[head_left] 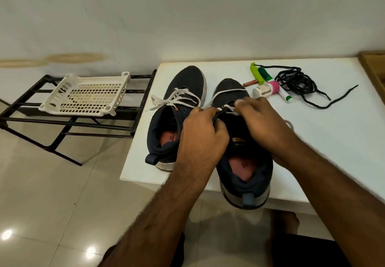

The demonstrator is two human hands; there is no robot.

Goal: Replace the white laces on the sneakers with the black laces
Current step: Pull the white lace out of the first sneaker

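Note:
Two dark sneakers stand on the white table (325,141). The left sneaker (177,108) keeps its white lace (175,100) tied across the front. The right sneaker (245,162) has its heel hanging over the table's front edge. One white lace (227,91) runs across its toe end. My left hand (203,135) grips the tongue and upper of the right sneaker. My right hand (262,121) pinches the white lace at the eyelets. The black laces (298,81) lie in a loose tangle at the back right of the table.
Small items sit behind the right sneaker: a green clip (256,73), a green tube (265,73), a white and pink bottle (266,89). A white plastic basket (83,96) rests on a black metal rack (68,125) left of the table. A wooden edge (375,67) borders the far right.

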